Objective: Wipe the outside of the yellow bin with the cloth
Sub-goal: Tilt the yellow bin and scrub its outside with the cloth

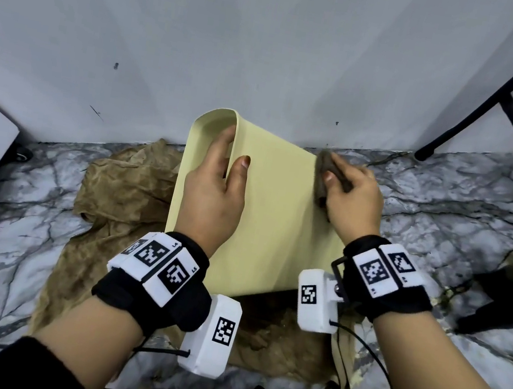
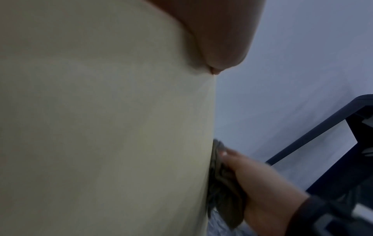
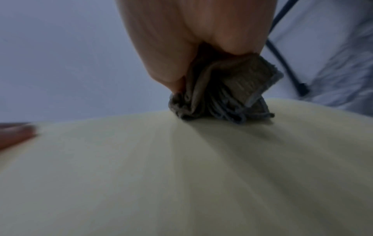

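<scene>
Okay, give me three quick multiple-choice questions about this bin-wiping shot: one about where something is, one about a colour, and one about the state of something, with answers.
1. Where does the cloth touch the bin?
A. its right edge
B. inside the opening
C. its base

2. What colour is the crumpled fabric under the bin?
A. blue
B. tan-brown
C. white

3. How is the bin standing?
A. upright
B. tipped on its side
C. upside down

Answers: 1 A, the right hand presses the cloth there. 2 B, it shows tan on the marbled floor. 3 B, its opening faces sideways, with the left hand hooked over the rim.
</scene>
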Demonstrator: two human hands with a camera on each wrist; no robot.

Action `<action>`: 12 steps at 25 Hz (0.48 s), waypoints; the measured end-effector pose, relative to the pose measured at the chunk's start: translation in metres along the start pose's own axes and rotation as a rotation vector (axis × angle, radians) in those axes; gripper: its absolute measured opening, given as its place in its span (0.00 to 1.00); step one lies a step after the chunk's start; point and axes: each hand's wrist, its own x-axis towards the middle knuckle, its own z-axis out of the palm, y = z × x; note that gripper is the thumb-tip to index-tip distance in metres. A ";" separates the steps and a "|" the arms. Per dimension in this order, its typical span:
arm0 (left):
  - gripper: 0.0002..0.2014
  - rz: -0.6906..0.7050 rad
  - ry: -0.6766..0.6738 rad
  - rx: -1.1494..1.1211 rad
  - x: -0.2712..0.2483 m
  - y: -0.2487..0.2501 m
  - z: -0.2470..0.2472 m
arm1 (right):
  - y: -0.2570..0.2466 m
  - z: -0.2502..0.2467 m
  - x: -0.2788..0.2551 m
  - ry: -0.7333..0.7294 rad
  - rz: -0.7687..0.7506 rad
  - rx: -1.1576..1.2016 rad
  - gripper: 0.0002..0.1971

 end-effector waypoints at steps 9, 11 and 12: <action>0.18 0.015 -0.009 0.030 0.001 -0.001 0.003 | 0.057 -0.025 0.007 0.079 0.300 0.063 0.17; 0.18 0.019 -0.008 0.047 0.000 0.001 0.002 | 0.053 -0.022 0.000 0.091 0.295 0.119 0.18; 0.18 0.021 -0.005 0.051 0.000 0.002 0.002 | 0.048 -0.020 -0.006 0.080 0.267 0.128 0.18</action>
